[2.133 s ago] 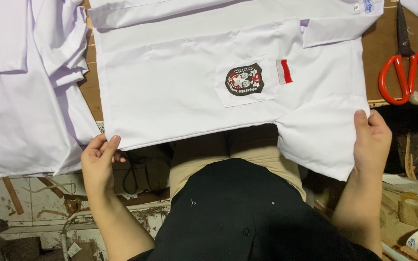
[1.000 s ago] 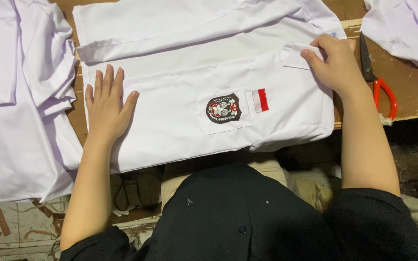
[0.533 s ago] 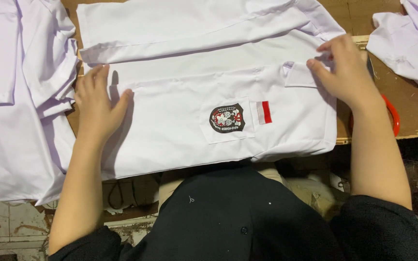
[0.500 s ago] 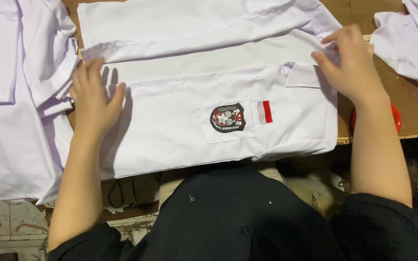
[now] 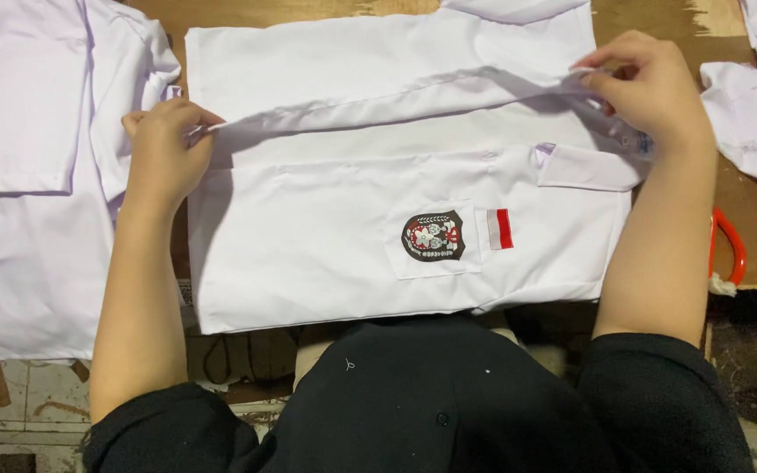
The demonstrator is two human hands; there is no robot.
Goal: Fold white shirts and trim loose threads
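Head view: the white cotton shirt with a dark crest patch (image 5: 396,236) lies flat on the brown wooden table (image 5: 308,10), long axis left to right. The left hand (image 5: 161,149) and right hand (image 5: 650,88) pinch opposite ends of its smooth raised fold. Orange-handled scissors (image 5: 731,250) lie below the right grip.
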